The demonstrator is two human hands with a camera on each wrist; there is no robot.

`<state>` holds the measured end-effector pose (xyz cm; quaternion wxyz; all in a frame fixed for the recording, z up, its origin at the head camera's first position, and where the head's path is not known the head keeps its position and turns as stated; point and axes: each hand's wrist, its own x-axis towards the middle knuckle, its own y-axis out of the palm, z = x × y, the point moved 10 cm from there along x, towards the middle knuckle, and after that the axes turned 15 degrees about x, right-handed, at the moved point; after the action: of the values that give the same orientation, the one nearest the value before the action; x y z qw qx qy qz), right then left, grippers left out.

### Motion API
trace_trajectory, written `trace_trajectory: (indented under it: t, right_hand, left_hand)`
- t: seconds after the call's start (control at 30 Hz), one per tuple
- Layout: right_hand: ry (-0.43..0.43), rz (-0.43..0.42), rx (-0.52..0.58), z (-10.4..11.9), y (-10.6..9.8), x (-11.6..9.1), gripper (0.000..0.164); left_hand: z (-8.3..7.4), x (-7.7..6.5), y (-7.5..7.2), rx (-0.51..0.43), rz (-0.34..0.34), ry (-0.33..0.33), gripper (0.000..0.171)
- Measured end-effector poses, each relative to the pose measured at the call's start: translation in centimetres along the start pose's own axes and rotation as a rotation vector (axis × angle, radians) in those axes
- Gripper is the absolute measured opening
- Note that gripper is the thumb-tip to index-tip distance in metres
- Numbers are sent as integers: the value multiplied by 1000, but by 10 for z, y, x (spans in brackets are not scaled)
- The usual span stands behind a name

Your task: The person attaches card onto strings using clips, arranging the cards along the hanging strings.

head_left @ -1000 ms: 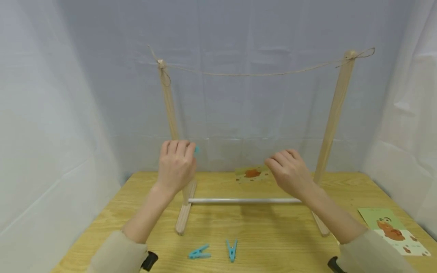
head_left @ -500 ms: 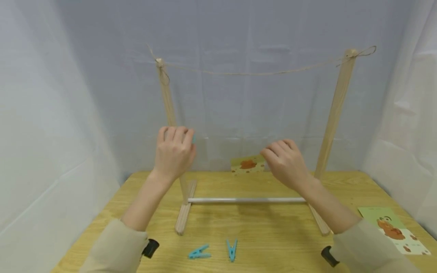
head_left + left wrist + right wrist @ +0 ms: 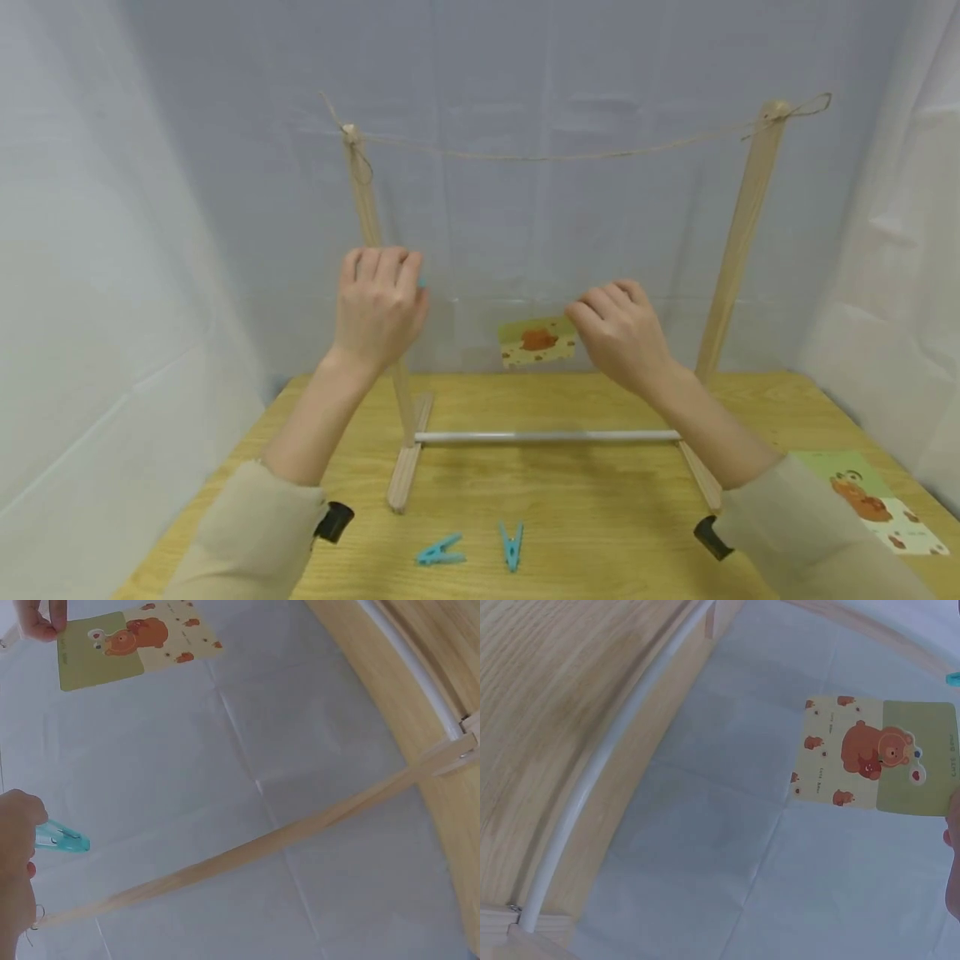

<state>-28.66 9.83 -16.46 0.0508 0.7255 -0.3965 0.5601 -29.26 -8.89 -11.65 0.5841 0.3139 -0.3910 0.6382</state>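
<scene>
In the left wrist view my left hand (image 3: 16,851) pinches a blue clothespin (image 3: 64,838), which the head view mostly hides behind the fingers. My right hand (image 3: 622,337) grips a green and cream bear card (image 3: 538,342) by its green top edge. In the right wrist view the card (image 3: 874,756) hangs free in the air, its bear picture facing that camera. Both hands are raised below a sagging string (image 3: 540,158) tied between two wooden posts. The left hand is in front of the left post (image 3: 365,204).
Two blue clothespins, one lying left (image 3: 441,551) and one right (image 3: 512,547), rest on the wooden table near its front. A second bear card (image 3: 870,500) lies at the right, partly behind my sleeve. A white bar (image 3: 547,437) joins the posts low down; the right post (image 3: 742,242) leans outward.
Both hands have risen steadily toward the string. The card has lifted with my right hand from just above the table, and the clothespin has gone up with the left.
</scene>
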Motion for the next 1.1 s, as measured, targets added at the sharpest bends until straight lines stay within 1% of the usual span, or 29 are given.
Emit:
trace_trajectory:
  t: [0.17, 0.27, 0.4, 0.5, 0.63, 0.8, 0.9, 1.1]
  right_hand:
    - [-10, -27, -42, -3, -1, 8, 13]
    - [-17, -19, -48, -4, 1, 12, 13]
    - [-11, 1, -54, -6, 2, 17, 15]
    - [-9, 0, -65, -8, 1, 21, 16]
    - [-13, -20, -86, -10, -1, 27, 16]
    - [-20, -50, -104, -12, -4, 31, 12]
    - [-10, -31, -110, -15, -2, 33, 12]
    - [4, 27, -121, -18, 3, 36, 18]
  left_hand:
    - [3, 8, -6, -18, -20, -6, 24]
    - [4, 13, -9, -31, -30, -6, 24]
    - [4, 18, -11, -38, -27, -4, 23]
    - [5, 23, -12, -41, -25, -4, 23]
    - [5, 30, -14, -48, -28, -7, 23]
    - [5, 37, -14, -40, -22, 1, 23]
    - [6, 41, -13, -45, -30, 0, 21]
    - [10, 47, -16, -49, -84, -8, 17]
